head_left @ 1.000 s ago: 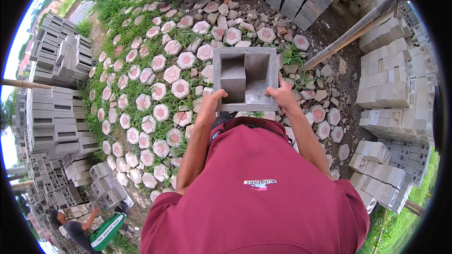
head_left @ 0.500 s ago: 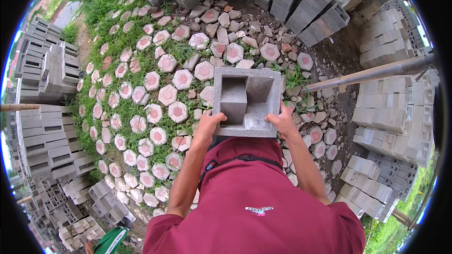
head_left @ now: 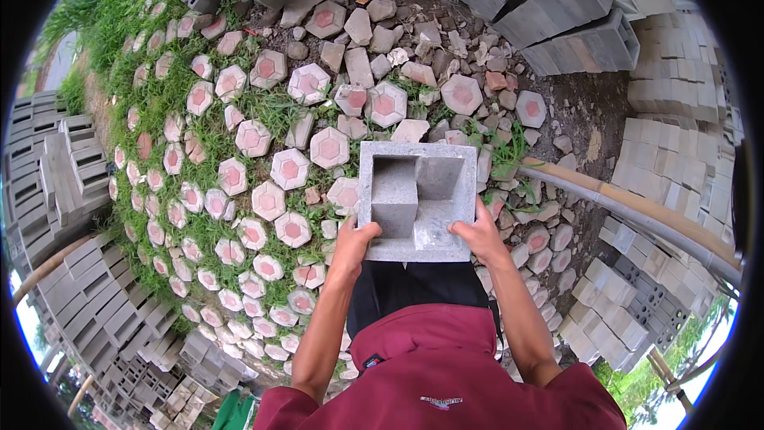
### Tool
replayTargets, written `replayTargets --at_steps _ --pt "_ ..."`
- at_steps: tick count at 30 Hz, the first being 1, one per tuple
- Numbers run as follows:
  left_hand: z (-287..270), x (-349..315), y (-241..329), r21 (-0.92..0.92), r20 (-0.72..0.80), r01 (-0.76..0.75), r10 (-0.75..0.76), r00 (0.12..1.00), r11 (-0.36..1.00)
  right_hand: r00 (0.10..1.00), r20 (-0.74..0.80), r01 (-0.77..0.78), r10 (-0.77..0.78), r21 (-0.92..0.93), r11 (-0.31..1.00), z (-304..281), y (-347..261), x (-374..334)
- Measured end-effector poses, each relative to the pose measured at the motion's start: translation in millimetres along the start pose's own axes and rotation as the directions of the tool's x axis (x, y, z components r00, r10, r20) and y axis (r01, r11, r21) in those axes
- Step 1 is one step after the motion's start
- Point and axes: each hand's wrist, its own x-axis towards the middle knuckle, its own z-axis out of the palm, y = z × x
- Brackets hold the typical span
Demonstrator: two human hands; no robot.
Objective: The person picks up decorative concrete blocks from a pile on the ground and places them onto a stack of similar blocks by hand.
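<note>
Holding grey hollow block (head_left: 417, 202) between left grip (head_left: 353, 245) and right grip (head_left: 484, 237).

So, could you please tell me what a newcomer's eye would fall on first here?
Probably the gray hollow block, held near center between the left hand and right hand. Then the pink-centered hexagonal pavers in the grass to its left, and the maroon shirt below.

A short-sleeved maroon shirt (head_left: 434, 374) is worn, marked by a small print (head_left: 442, 403) near the view's six o'clock; at the shirt's twelve o'clock, black trousers (head_left: 419, 290) are seen.
</note>
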Motion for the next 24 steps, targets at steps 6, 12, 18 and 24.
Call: replayTargets --at_steps 6,12,18,24 --pt "34 72 94 -0.001 -0.042 -0.045 0.045 0.998 0.999 1.0 0.01 0.01 -0.01 -0.064 0.998 -7 -78 101" --pt "50 171 165 0.032 -0.117 -0.075 0.078 0.99 0.997 0.996 0.087 0.007 0.002 -0.109 0.994 -19 -122 225" --pt "57 296 241 -0.002 -0.112 -0.018 0.018 0.994 1.0 0.997 -0.031 -0.071 0.072 0.018 0.997 0 -170 370" --pt "55 410 321 0.104 -0.126 0.067 -0.054 0.991 0.992 0.993 -0.03 -0.119 0.115 -0.206 0.971 -2 -191 502"
